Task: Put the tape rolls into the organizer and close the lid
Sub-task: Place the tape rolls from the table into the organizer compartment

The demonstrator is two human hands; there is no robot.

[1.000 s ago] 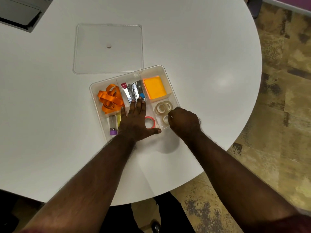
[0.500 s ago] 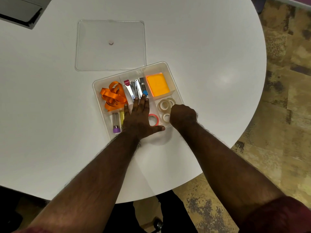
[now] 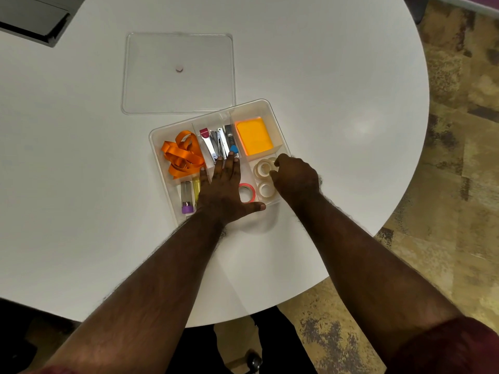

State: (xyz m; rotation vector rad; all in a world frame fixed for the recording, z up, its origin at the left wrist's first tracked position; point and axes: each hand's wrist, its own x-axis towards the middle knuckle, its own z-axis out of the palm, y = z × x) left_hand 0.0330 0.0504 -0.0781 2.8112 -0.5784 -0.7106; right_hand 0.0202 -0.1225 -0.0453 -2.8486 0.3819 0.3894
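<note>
A clear divided organizer (image 3: 155,147) sits on the white round table (image 3: 337,103). Its near right compartment holds cream tape rolls (image 3: 266,190) and a red-edged tape roll (image 3: 249,188). My left hand (image 3: 221,190) lies flat and open across the organizer's middle, thumb on the near rim. My right hand (image 3: 294,179) is curled over the tape compartment, thumb and forefinger pinched on the edge of the far cream tape roll (image 3: 262,168). The clear lid (image 3: 178,85) lies flat on the table just behind the organizer, apart from it.
Other compartments hold an orange ribbon (image 3: 181,155), metal clippers (image 3: 218,143), an orange pad (image 3: 253,136) and a purple-capped tube (image 3: 187,198). A grey device (image 3: 29,17) sits at the far left. The table's curved edge runs close on the right and near side.
My right hand moved from the near cream roll forward to the far cream roll. My left hand stayed flat on the organizer. The camera shifted slightly.
</note>
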